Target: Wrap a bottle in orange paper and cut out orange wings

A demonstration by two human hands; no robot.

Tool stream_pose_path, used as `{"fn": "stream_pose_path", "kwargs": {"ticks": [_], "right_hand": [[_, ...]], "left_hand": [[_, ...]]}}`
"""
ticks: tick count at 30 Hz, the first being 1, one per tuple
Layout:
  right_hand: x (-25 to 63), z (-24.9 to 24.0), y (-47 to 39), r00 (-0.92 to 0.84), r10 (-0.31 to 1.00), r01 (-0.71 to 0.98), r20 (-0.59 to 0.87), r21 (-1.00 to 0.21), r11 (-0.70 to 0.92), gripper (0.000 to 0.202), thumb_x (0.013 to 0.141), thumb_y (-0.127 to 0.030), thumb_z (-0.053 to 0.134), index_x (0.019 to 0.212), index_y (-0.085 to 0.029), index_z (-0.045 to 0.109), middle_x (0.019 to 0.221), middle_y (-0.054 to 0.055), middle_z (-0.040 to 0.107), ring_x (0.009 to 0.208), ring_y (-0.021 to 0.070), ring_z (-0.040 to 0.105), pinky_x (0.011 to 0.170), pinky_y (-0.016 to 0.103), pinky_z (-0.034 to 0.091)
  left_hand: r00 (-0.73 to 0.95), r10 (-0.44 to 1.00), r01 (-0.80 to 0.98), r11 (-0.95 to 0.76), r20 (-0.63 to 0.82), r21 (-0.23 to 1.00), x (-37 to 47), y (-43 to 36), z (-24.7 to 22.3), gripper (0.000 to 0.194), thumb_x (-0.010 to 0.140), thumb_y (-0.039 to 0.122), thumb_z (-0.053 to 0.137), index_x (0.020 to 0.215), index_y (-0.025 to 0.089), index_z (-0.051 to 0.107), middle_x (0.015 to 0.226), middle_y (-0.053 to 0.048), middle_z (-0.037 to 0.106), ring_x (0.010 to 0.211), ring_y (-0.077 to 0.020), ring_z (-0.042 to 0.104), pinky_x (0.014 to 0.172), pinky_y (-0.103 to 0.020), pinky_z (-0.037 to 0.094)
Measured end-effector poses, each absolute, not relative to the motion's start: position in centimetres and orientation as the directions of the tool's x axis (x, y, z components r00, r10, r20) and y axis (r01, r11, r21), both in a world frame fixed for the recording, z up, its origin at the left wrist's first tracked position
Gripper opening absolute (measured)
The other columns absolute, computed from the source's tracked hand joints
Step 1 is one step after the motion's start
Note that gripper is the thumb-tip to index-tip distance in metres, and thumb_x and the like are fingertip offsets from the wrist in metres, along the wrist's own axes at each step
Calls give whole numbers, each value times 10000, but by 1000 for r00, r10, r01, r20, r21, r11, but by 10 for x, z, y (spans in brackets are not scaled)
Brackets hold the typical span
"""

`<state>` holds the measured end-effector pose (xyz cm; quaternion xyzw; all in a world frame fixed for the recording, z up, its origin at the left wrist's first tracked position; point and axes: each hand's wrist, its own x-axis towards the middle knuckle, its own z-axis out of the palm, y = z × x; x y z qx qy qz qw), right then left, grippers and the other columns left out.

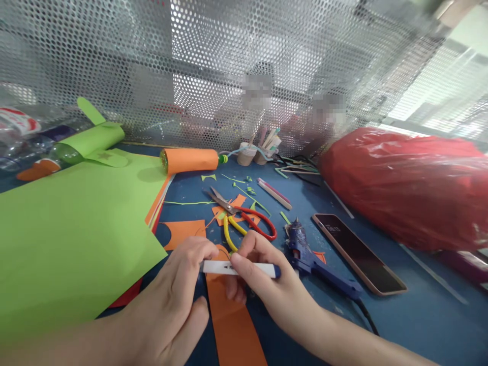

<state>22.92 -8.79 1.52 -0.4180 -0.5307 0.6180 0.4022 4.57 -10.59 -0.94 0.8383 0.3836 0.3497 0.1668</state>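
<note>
A white marker pen (219,267) with a dark blue end lies level between my two hands. My right hand (263,264) pinches its body with thumb and fingers. At the pen's left end, the curled fingers of my left hand (186,274) close on it, hiding that end. Beneath both hands a long orange paper strip (234,325) runs toward me. Just beyond them lie scissors (229,207) with red and yellow handles, blades apart, on orange paper scraps (241,201). Another cut orange piece (188,231) is beside my left hand.
Green paper sheets (76,229) cover the left. Behind are bottles wrapped in green paper (97,140) and orange paper (192,160). At right lie a blue glue gun (305,249), a phone (354,249) and a large red plastic bag (404,188). Cups of sticks (246,154) stand by the mesh.
</note>
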Motion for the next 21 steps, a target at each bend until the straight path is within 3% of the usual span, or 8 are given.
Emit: {"fn": "stream_pose_path", "kwargs": {"ticks": [4,10,13,17,19,21], "right_hand": [[228,11,-88,-336,940,-55,-63,-995,-86,343,843,-475,644,738,-225,435,560,-31,629,503,117,575,495,224,427],[223,9,-89,-378,925,-112,-34,-990,-82,291,869,-439,624,762,-239,441,629,-25,644,560,127,599,546,240,447],[223,11,-89,-394,919,-119,-17,-990,-69,288,876,-427,617,768,-239,427,627,-30,634,567,121,586,535,233,429],[227,15,-87,-362,931,-68,-40,-995,-70,318,878,-448,606,745,-231,415,546,-52,594,486,98,500,492,222,367],[228,18,-88,-346,937,-62,-54,-995,-80,320,887,-447,595,739,-227,415,526,-62,576,470,87,465,492,217,349],[228,22,-90,-333,941,-73,-67,-993,-96,312,901,-436,579,737,-224,420,523,-69,563,469,77,443,505,213,343]], "left_hand": [[460,761,511,-649,458,564,44,-107,-12,539,820,38,315,1312,245,239,1270,-107,453,1194,-228,500,1013,-384,465],[431,796,487,-602,425,632,42,-112,-19,604,819,20,299,1350,289,202,1366,-76,378,1310,-222,382,1095,-412,375],[425,813,427,-568,398,704,41,-107,-18,597,813,38,316,1336,320,257,1343,-49,407,1272,-220,417,1056,-411,421],[391,868,205,-408,307,890,43,-90,-12,313,871,143,340,1140,274,432,1020,2,569,905,-177,614,762,-304,567],[370,910,53,-225,190,973,46,-81,-8,210,933,216,261,1049,249,433,885,40,553,700,-121,611,587,-227,535],[369,929,-112,6,36,994,49,-73,-2,314,969,277,85,992,237,396,818,67,502,546,-65,555,461,-165,432]]}}
